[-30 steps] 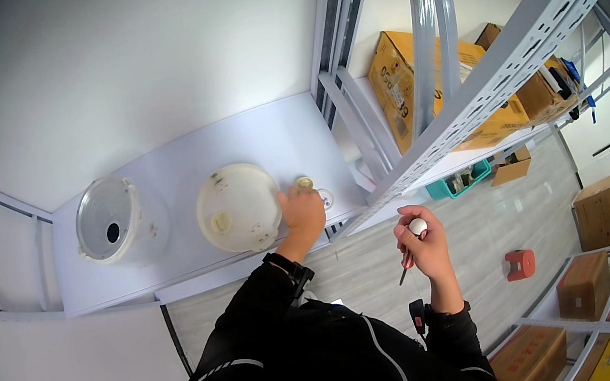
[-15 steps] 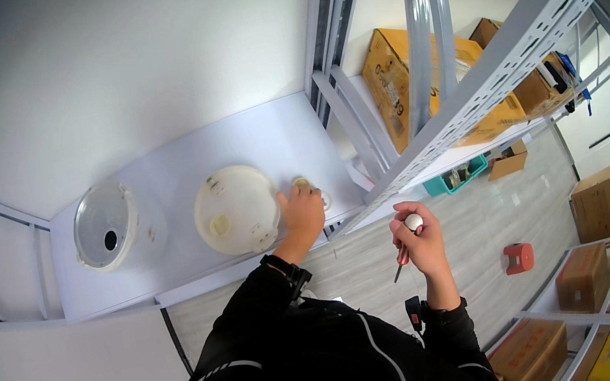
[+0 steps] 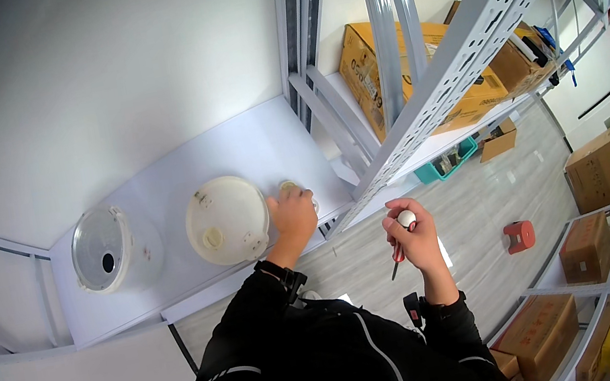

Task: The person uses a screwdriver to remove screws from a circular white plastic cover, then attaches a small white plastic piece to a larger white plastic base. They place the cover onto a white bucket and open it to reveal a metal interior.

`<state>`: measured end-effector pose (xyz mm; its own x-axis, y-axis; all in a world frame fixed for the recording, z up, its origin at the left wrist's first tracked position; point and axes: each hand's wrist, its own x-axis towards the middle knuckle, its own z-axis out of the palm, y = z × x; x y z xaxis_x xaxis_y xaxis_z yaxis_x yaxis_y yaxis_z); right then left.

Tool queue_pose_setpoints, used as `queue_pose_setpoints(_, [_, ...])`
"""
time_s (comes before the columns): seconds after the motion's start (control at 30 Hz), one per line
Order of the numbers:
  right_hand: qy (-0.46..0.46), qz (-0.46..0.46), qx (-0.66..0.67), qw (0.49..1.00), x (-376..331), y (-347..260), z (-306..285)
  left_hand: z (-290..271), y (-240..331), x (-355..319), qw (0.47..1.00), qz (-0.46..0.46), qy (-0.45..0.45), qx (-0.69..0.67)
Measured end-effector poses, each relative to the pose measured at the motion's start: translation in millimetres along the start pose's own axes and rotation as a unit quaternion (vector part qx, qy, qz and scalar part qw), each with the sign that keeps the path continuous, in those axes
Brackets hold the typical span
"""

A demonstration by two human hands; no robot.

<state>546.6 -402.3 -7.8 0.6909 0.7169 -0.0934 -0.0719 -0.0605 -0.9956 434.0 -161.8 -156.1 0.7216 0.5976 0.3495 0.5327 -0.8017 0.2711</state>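
White rack shelf (image 3: 257, 148) abuts plain wall (image 3: 123, 84); grey plank-pattern floor (image 3: 361, 274) below, R side. Obs. on shelf, L to R: translucent pail (image 3: 143, 256) w/ dark round spot inside rim; white round lid (image 3: 235, 209) bearing yellowish cap (image 3: 212, 238); small pale-yellow pc. (image 3: 287, 185).

L hand (image 3: 294, 215): back up, just R of lid. Pale-yellow pc. sits at its far side, partly covered by fingers; contact hidden, cannot tell whether grip is closed on it. Whitish pc. (image 3: 316, 206) just R of same hand, mostly hidden.

R hand (image 3: 418, 240): raised over floor, clear of shelf; grip closed round red-handled screwdriver (image 3: 398, 252), shaft pointing down. White round knob (image 3: 406, 218) at thumb; cannot tell if part of tool.

Bkgd.: yellow carton (image 3: 361, 70) on rack, teal bin (image 3: 428, 174), red stool (image 3: 519, 236).
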Motion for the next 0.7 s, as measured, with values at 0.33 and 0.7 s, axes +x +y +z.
queue_pose_setpoints(0.33, [0.01, 0.005, -0.009, 1.0, -7.7, -2.1, -0.2, 4.9, 4.0, -3.5, 0.999, 0.02, -0.048, -0.002])
queue_pose_setpoints(0.7, [-0.03, -0.028, 0.049, 0.998, -4.9, -15.2, 3.8, -38.0, 9.1, 5.6, 0.976, 0.019, 0.023, -0.214])
